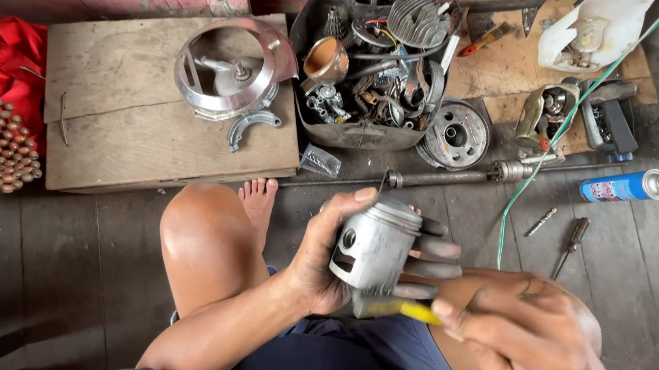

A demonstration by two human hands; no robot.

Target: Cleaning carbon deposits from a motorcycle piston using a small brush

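A seated person's left hand [321, 262] wraps a grey metal cylindrical piston [376, 243], thumb on the near-left side, fingers [429, 248] curling round its right. The right hand [529, 341] sits just right of and below those fingers, pinching a yellow-handled tool [406, 309] whose tip touches the piston's lower edge. Beyond the fingertips, a dark open tub of assorted metal engine parts [370, 67] rests on the floor (a round metal hub [456, 133] just to its right). Left of the tub, a shiny round metal cover [227, 68] stands on a flat wooden board [116, 118]. Well right of the fingers lie a blue spray can [623, 186] and a dark-handled screwdriver [570, 245].
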